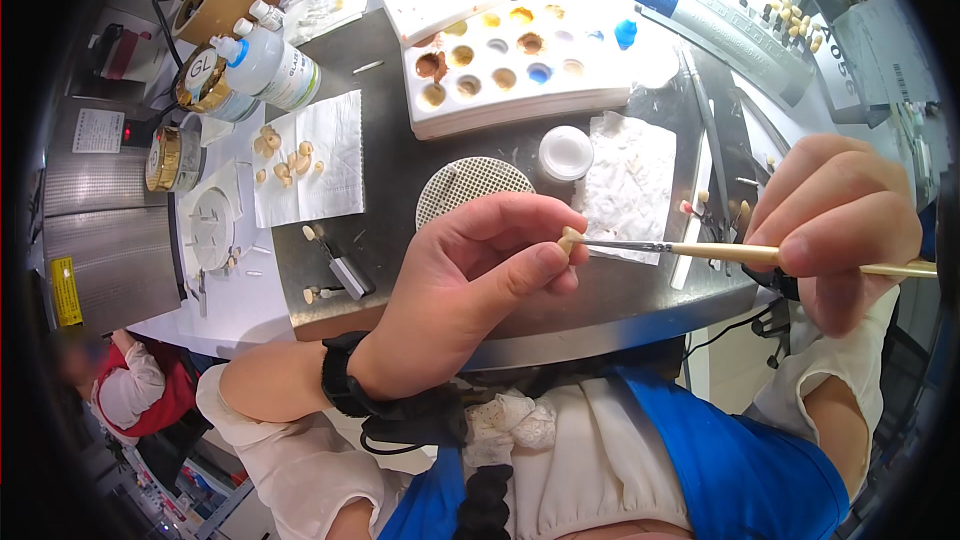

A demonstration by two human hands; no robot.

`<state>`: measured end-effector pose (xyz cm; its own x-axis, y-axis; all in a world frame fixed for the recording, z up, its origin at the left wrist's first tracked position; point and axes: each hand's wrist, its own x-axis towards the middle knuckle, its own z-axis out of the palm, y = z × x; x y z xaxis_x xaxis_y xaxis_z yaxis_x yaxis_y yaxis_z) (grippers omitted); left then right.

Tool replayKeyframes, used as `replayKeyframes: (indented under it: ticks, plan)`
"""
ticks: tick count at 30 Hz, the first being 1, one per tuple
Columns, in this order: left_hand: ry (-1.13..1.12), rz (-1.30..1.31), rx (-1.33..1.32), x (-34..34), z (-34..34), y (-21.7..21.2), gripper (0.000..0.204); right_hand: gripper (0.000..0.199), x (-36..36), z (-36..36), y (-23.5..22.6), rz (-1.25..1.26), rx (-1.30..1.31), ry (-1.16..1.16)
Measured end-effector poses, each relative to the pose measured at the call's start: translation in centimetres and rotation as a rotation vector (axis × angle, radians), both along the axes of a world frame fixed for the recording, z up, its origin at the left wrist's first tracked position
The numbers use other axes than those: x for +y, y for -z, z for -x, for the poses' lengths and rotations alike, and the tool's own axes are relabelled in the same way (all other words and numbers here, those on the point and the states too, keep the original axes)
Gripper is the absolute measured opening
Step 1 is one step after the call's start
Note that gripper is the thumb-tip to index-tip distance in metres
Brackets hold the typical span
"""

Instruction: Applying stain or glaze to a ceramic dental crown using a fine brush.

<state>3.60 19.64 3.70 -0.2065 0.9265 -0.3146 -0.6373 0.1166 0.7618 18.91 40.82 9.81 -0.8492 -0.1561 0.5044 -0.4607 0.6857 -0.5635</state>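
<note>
1. Leftmost, low down, a seated person in a red vest (160, 390) shows beyond the bench, one pale sleeve bent.
2. Higher up, a gold-sided jar (163, 160) stands near a clear bottle (280, 70) with a blue collar.
3. Next comes a white paper sheet (340, 180), with several small tooth-shaped pieces (293, 165) lying loosely on it.
4. Nearer the bench's front edge, a small metal block (351, 278) lies beside two pale-tipped pegs.
5. Centrally, the left hand (465, 275) is narrowed to a pinch: thumb and fingertips hold a small cream piece (567, 239) above the bench. A black band (343, 375) circles that wrist.
6. Behind this hand, partly covered by it, sits a round perforated disc (470, 183).
7. Farther back is a white palette (520, 118), its wells stained brown, yellow and blue.
8. Just beside the disc stands a white round tub (566, 154); to its right lies a crumpled tissue (632, 175).
9. Across the tissue's lower end reaches a slim brush (715, 251), its tip at the cream piece; actual contact is too small to tell.
10. Rightmost, the right hand (840, 225) is closed around the brush's pale handle, thumb and fingers together.
</note>
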Motion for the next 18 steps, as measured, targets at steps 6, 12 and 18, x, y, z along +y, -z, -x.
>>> replayKeyframes:
  ticks: [6, 12, 18]
  plan:
    - [0.001, -0.006, -0.008, 0.0, 0.03, 0.05, 0.024, 0.018, 0.08, -0.13, -0.3, -0.032, -0.021, 0.006]
    - [0.004, -0.003, -0.012, 0.0, 0.04, 0.01, 0.025, 0.017, -0.08, -0.12, -0.16, -0.024, -0.007, 0.02]
    - [0.004, 0.006, -0.015, -0.03, 0.05, 0.02, 0.026, 0.017, 0.21, 0.12, -0.38, -0.026, -0.003, -0.007]
